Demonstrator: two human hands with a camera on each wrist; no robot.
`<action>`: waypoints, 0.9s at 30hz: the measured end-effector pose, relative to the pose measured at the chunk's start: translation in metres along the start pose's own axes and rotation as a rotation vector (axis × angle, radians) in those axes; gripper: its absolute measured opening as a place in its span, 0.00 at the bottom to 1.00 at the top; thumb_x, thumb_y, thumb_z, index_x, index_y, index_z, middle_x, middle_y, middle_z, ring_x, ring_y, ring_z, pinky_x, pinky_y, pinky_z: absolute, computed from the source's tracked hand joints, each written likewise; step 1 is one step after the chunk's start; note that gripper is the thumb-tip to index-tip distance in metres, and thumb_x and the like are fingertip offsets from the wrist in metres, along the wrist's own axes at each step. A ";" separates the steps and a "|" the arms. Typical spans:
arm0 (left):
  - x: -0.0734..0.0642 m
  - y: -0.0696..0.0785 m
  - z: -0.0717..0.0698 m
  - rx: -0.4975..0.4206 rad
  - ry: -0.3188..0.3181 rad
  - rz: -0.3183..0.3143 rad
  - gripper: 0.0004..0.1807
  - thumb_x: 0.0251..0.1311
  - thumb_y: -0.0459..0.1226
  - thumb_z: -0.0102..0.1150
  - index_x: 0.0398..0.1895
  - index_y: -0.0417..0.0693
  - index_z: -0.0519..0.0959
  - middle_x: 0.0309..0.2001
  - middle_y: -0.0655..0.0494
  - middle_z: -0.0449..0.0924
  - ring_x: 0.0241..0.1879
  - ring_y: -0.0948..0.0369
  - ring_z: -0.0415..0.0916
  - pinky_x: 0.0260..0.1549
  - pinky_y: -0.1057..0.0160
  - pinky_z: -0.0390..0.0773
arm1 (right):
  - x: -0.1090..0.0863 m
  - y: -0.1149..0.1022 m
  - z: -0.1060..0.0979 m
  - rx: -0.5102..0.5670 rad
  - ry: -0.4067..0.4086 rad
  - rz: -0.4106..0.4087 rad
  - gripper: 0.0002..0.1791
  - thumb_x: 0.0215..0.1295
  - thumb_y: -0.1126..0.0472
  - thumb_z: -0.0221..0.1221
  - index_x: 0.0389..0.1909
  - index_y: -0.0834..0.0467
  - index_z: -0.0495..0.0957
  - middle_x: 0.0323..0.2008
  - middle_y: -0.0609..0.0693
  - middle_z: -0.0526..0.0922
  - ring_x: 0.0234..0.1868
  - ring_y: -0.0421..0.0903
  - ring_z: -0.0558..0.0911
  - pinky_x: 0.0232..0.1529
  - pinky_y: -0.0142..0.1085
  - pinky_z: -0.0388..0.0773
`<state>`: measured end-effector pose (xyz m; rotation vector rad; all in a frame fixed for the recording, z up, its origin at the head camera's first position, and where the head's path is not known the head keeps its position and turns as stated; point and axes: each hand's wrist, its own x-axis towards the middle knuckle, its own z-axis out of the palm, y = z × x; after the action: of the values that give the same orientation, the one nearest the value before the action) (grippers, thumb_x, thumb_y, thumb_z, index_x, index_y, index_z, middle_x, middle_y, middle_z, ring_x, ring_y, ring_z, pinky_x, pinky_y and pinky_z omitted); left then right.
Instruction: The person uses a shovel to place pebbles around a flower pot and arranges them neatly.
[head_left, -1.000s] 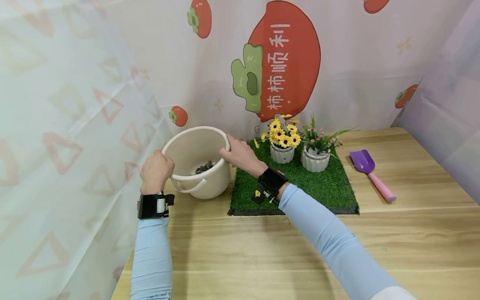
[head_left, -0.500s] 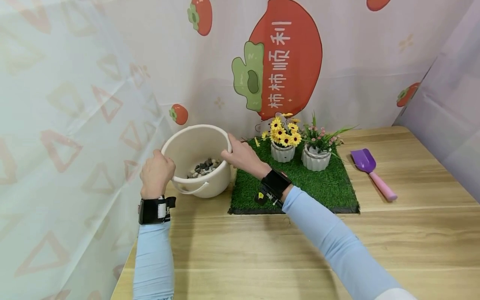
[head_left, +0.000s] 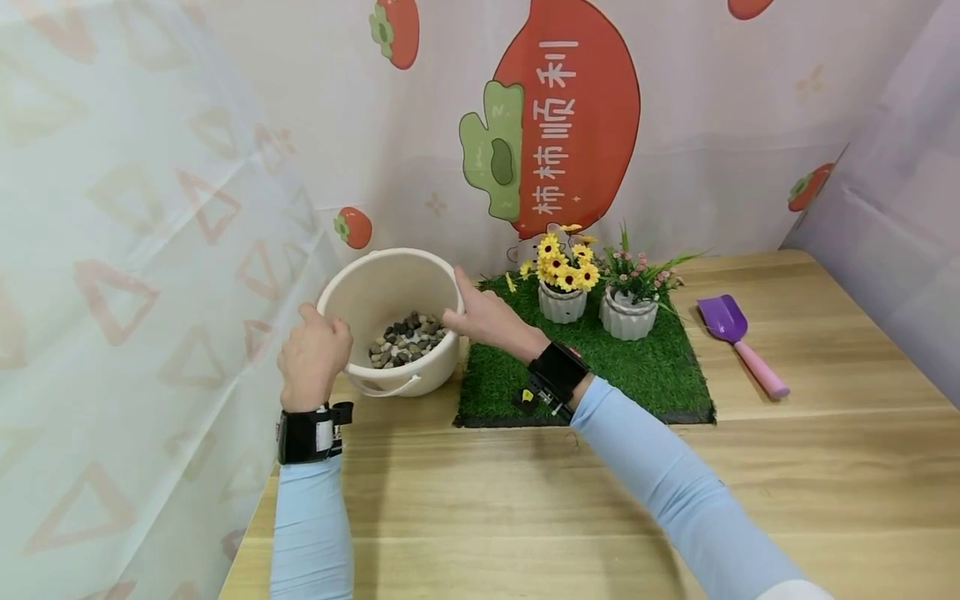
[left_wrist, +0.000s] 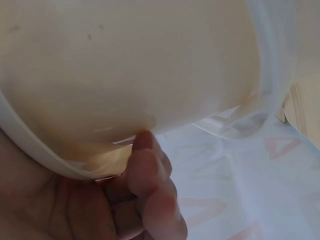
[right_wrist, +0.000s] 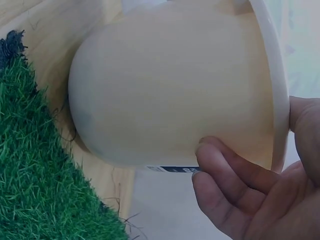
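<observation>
A cream plastic bucket [head_left: 432,371] stands at the left of the wooden table, with grey, brown and pale pebbles [head_left: 407,340] on its floor. My left hand [head_left: 313,357] grips the left side of its rim. On the opposite side, my right hand [head_left: 493,318] holds the rim. The left wrist view has curled fingers [left_wrist: 152,185] against the outer wall, below the lip. In the right wrist view, the thumb lies at the rim while bent fingers [right_wrist: 225,185] reach under it along the bucket's outside. The white handle [head_left: 386,388] hangs down in front.
A green turf mat [head_left: 585,383] lies right of the bucket, bearing a pot of yellow flowers [head_left: 562,302] and a pot of pink flowers [head_left: 628,318]. Farther right is a purple scoop [head_left: 742,343] with a pink handle. A printed curtain [head_left: 172,250] hangs close on the left.
Far more pebbles show inside the bucket, now spread across its floor. The rim has shifted slightly, and both hands keep their hold on it.
</observation>
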<state>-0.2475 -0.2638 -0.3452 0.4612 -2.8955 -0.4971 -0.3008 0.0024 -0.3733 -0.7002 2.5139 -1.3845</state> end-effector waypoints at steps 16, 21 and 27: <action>-0.015 0.006 -0.002 0.001 0.025 0.027 0.27 0.72 0.50 0.28 0.52 0.34 0.61 0.34 0.34 0.76 0.34 0.36 0.77 0.24 0.47 0.68 | -0.010 0.006 0.002 0.034 0.046 -0.027 0.43 0.68 0.55 0.50 0.77 0.35 0.37 0.49 0.57 0.80 0.24 0.49 0.79 0.24 0.39 0.74; -0.021 0.007 -0.001 -0.013 0.043 0.023 0.27 0.71 0.52 0.29 0.50 0.34 0.61 0.33 0.34 0.76 0.34 0.36 0.77 0.25 0.47 0.68 | -0.015 0.011 0.005 0.039 0.048 -0.030 0.43 0.70 0.55 0.49 0.75 0.31 0.34 0.48 0.56 0.81 0.22 0.49 0.79 0.22 0.40 0.73; -0.024 0.010 -0.001 -0.025 0.049 0.015 0.28 0.71 0.53 0.28 0.50 0.34 0.62 0.33 0.34 0.75 0.34 0.36 0.77 0.25 0.47 0.69 | -0.017 0.015 0.005 0.063 0.044 -0.047 0.42 0.71 0.56 0.48 0.76 0.31 0.33 0.60 0.62 0.75 0.26 0.48 0.82 0.24 0.41 0.76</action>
<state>-0.2275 -0.2475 -0.3435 0.4418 -2.8407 -0.5123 -0.2884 0.0139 -0.3893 -0.7293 2.4900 -1.5040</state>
